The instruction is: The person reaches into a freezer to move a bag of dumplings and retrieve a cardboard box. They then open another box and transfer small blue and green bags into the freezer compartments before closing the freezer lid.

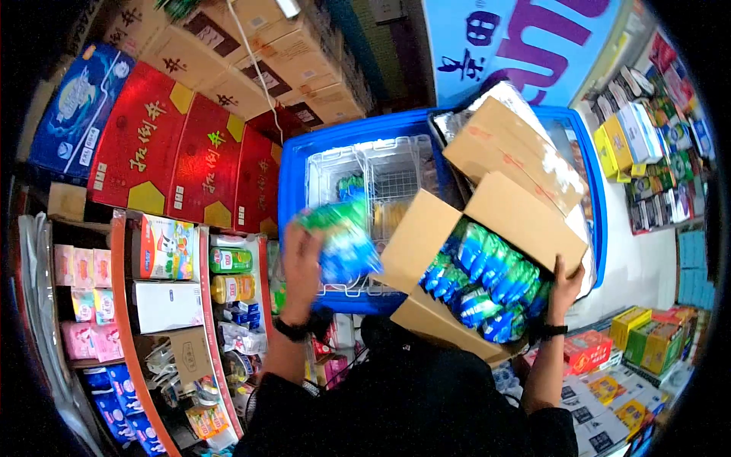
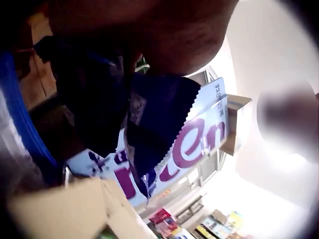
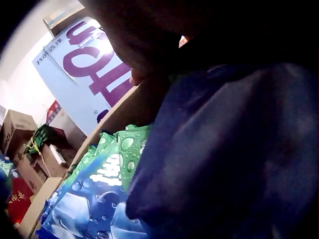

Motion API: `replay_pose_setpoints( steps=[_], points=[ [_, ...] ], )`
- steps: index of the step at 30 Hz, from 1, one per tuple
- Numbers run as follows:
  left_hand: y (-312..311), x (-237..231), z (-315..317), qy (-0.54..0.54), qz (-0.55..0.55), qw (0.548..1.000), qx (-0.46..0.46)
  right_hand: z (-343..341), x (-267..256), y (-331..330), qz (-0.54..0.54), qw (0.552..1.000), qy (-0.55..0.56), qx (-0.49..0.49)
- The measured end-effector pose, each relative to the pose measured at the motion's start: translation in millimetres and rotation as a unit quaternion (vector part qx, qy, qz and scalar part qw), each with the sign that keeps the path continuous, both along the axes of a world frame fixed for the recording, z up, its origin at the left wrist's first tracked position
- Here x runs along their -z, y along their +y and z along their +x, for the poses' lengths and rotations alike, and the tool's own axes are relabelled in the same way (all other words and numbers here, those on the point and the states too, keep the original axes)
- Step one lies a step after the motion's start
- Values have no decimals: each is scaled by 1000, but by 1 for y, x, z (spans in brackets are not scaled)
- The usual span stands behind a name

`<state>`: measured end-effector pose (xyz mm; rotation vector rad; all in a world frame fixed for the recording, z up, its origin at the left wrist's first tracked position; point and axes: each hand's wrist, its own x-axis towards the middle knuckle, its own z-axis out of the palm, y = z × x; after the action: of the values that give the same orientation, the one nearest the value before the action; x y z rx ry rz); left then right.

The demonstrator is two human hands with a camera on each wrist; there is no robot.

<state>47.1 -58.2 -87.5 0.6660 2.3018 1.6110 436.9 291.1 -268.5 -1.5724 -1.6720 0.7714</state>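
My left hand (image 1: 302, 266) grips several blue-and-green packets (image 1: 346, 242), blurred over the near left part of a blue-rimmed chest freezer (image 1: 292, 179). In the left wrist view the dark packets (image 2: 159, 114) hang from the fingers, their serrated edges showing. An open cardboard box (image 1: 525, 217) sits tilted against my body at the freezer's right side, filled with rows of similar packets (image 1: 487, 263). My right hand (image 1: 564, 293) holds the box's right edge, thumb over the cardboard. In the right wrist view, green-and-blue packets (image 3: 99, 184) lie just inside the box wall.
White wire baskets (image 1: 396, 164) line the freezer's left half; one contains a few packets. Flattened cardboard (image 1: 510, 145) covers its right side. Red cartons (image 1: 145, 145) and shelves of goods (image 1: 167, 305) stand left, boxed goods (image 1: 647, 335) right, a blue sign (image 1: 525, 46) behind.
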Motion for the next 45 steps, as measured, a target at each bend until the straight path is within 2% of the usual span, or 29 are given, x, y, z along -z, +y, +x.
replay_pose_setpoints(
  steps=[1, 2, 3, 4, 6, 8, 9, 11, 12, 13, 16, 19, 21, 22, 23, 26, 27, 30, 31, 32, 34, 37, 40, 41, 44, 45],
  points=[
    [-11, 9, -46, 69, -69, 995, -24, -2, -2, -2, -3, 1000, 21, -2],
    [-14, 20, -86, 116, -60, 991, -40, -4, -2, -2, -6, 999, 43, -2],
    [-22, 47, -132, 258, -94, 961, -6, -4, 1, -1, -10, 999, 44, 1],
    [-7, 43, -161, 239, -138, 961, -21, -2, 5, 0, -16, 999, 42, 6],
    [10, 81, -223, 278, -186, 942, 15, 12, 22, 8, -21, 998, 53, -14],
    [24, 140, -279, 307, -239, 918, 74, 17, 29, 9, 10, 1000, 19, 2],
    [30, 173, -300, 319, -267, 903, 105, 23, 32, 11, -9, 1000, 29, -7],
    [44, 236, -330, 282, -334, 885, 161, 13, 24, 7, -2, 1000, 6, 8],
    [49, 263, -339, 258, -360, 874, 201, 20, 25, 5, -15, 1000, -11, 24],
    [55, 283, -342, 276, -391, 844, 243, 31, 35, 9, -8, 1000, 12, 14],
    [72, 337, -347, 308, -471, 746, 355, 39, 37, 7, 19, 998, -56, 16],
    [92, 379, -350, 314, -534, 652, 437, 45, 37, 9, 15, 997, -69, 15],
    [90, 433, -355, 304, -543, 654, 431, 47, 37, 9, 23, 996, -86, 21],
    [97, 432, -350, 299, -548, 654, 427, 49, 37, 8, 27, 995, -94, 23],
    [105, 431, -343, 273, -590, 626, 430, 66, 45, 13, 31, 995, -97, 16],
    [99, 504, -346, 295, -581, 613, 447, 53, 41, 7, 43, 995, -88, 35],
    [115, 477, -337, 246, -609, 592, 466, 42, 37, 5, 39, 994, -85, 51],
    [119, 496, -337, 183, -609, 628, 448, 36, 30, 3, 49, 988, -136, 55],
    [128, 465, -337, 139, -601, 639, 459, 36, 28, 1, 44, 988, -134, 63],
    [115, 501, -351, 136, -589, 652, 457, 34, 26, -1, 38, 988, -131, 72],
    [110, 478, -362, 74, -532, 731, 421, 34, 28, 1, 33, 988, -126, 78],
    [93, 478, -384, 141, -581, 668, 444, 52, 36, 4, 34, 988, -126, 77],
    [86, 464, -386, 102, -634, 615, 457, 77, 44, 8, 42, 986, -143, 70],
    [67, 500, -395, 166, -624, 587, 488, 87, 46, 9, 48, 984, -157, 63],
    [65, 510, -388, 101, -595, 677, 421, 97, 48, 11, 33, 982, -170, 78],
    [62, 521, -388, 99, -578, 694, 419, 85, 41, 9, 26, 982, -170, 84]
  ],
)
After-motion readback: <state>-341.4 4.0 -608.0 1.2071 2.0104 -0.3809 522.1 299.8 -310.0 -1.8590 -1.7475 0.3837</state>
